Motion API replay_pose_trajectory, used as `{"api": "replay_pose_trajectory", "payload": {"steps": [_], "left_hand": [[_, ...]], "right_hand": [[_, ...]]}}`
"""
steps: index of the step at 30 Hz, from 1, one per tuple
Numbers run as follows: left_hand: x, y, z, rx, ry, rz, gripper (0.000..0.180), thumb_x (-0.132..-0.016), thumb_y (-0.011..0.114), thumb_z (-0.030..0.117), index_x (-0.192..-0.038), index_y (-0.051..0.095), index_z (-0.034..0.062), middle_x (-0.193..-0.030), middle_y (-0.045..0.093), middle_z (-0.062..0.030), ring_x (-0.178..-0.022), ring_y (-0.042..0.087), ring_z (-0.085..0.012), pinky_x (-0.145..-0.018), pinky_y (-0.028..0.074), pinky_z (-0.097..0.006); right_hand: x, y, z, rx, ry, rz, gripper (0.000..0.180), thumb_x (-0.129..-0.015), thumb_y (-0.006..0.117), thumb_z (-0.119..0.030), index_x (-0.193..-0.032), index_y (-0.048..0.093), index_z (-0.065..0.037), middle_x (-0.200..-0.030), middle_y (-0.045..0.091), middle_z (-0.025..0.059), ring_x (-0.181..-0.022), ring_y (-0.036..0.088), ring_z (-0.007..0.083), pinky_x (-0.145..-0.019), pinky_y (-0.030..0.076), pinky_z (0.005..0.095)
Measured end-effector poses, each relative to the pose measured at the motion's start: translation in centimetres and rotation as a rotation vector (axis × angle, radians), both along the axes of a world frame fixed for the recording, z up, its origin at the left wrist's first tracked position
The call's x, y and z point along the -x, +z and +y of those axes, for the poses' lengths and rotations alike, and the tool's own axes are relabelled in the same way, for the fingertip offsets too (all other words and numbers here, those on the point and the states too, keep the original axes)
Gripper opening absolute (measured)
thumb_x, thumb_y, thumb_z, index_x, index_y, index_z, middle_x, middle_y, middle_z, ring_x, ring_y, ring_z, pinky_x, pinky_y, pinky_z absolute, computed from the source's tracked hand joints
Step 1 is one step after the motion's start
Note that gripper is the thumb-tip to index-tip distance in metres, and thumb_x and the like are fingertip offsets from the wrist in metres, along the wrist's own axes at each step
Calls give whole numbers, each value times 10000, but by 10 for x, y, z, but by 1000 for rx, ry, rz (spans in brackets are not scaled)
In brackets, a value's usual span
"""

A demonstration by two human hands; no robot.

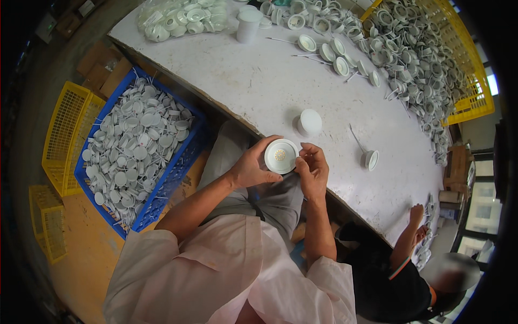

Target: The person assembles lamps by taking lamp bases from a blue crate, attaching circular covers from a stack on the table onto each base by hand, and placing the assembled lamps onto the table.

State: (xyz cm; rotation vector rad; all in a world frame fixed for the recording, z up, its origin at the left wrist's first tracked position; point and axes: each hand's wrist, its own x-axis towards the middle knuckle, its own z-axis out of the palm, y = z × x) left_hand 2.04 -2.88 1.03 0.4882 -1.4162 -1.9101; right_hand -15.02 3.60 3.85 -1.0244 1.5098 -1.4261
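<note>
My left hand [253,166] is wrapped round the left side of a round white LED downlight [274,160], its open face turned up and small yellowish LEDs showing in the middle. At its right rim, the bent thumb and fingers of my right hand [313,170] are closed against the edge. Whether a small part is pinched there too, I cannot make out. Just beyond my hands stands a stack of white round discs [310,122]. To the right, one downlight with a wire [371,160] lies on its side on the white table [345,183].
On the left, a blue crate [162,197] is full of downlights, beside yellow crates [67,135]. Downlights are heaped at the far right by a yellow basket [475,102]. A bagged batch [183,19] and another disc stack [248,27] stand far back. A co-worker [394,275] sits right.
</note>
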Motion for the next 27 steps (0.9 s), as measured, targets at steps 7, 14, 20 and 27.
{"api": "replay_pose_trajectory", "payload": {"steps": [7, 14, 20, 27], "left_hand": [[-6, -4, 0, 1, 126, -152, 722, -707, 724, 177, -1322, 386, 3, -1216, 518, -111, -1161, 476, -188, -994, 376, -324], [-4, -17, 7, -44, 106, -92, 736, -685, 738, 187, -1310, 401, -8, -1211, 522, -102, -1152, 481, -182, -995, 368, -310], [-11, -28, 11, -27, 85, -128, 735, -722, 748, 203, -1320, 381, -16, -1209, 523, -101, -1143, 493, -175, -977, 397, -310], [-15, -26, 11, 7, 85, -161, 742, -752, 762, 224, -1325, 363, -26, -1204, 526, -108, -1135, 504, -178, -961, 420, -313]], "right_hand": [[2, -4, -7, 44, -90, 292, 285, -814, 636, -80, -1072, 563, 17, -916, 555, 60, -693, 529, 92, -590, 444, 228], [57, -26, -51, -206, -389, 308, 467, -784, 723, -338, -1061, 573, 6, -816, 574, 61, -688, 561, 132, -587, 464, 275], [65, -32, -69, -355, -316, 503, 433, -791, 687, -425, -752, 585, -6, -620, 561, 47, -577, 527, 142, -541, 437, 283], [62, -21, -60, -303, -260, 194, 364, -856, 644, -361, -664, 539, -70, -578, 529, 9, -531, 462, 85, -493, 380, 240]]}}
